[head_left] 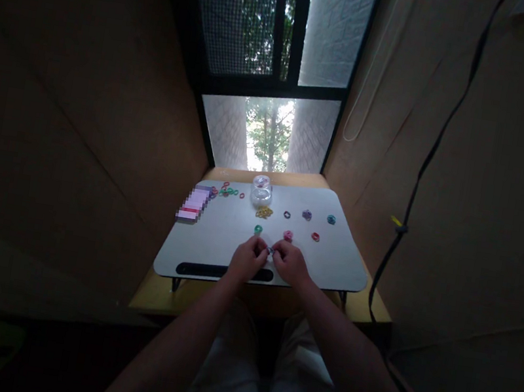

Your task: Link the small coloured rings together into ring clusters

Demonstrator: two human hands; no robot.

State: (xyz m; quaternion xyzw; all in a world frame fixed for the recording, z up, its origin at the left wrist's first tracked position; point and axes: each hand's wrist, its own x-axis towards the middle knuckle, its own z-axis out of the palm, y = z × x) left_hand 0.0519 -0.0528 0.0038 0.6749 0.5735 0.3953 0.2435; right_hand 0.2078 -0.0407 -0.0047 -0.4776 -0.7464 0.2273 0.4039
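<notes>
My left hand [251, 257] and my right hand [288, 261] meet near the front of a white lap table [205, 240]. Both have thumb and fingers pinched on a small greyish band [270, 250] that bridges the gap between them; its exact shape is too small to make out. Just beyond the hands lie a green bunch of ring-like bands [258, 229] and a pink bunch [288, 235]. A red bunch [316, 237] sits to the right. Farther back are a yellow pile [264, 212], a dark ring [287, 214], a purple bunch [307, 215] and a teal bunch [331, 219].
A clear jar [261, 192] stands at the back of the table. Loose red and green bands [229, 192] lie at the back left, beside a blurred-out phone-like slab [195, 204]. A black slot [200, 270] runs along the front edge. A dark cord [426, 162] hangs at right.
</notes>
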